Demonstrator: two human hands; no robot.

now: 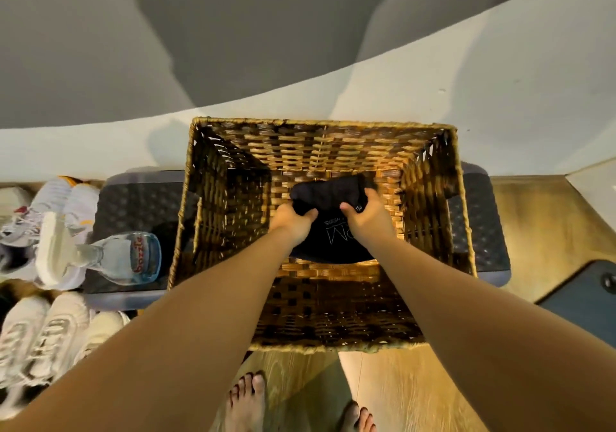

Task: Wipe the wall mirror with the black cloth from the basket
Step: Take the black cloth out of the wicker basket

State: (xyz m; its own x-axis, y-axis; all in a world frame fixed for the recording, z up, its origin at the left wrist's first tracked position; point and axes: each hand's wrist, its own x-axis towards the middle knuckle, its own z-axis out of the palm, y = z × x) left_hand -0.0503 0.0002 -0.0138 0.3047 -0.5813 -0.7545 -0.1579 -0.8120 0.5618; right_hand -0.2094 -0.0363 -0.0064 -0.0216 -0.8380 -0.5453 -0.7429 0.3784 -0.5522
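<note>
A deep woven wicker basket (430, 171) stands in front of me against the wall. At its bottom lies a folded black cloth (330, 195) with pale lettering. Both my arms reach down into the basket. My left hand (293, 220) grips the cloth's left edge, fingers curled over it. My right hand (366, 215) grips the right side, thumb on top. The wall mirror is not in view.
The basket rests on a dark patterned mat (133, 211). A clear spray bottle (113, 258) with a white trigger stands at the left, beside several white sneakers (43, 335). My bare feet (246, 401) are on the wooden floor. A dark object (586, 295) sits at the right edge.
</note>
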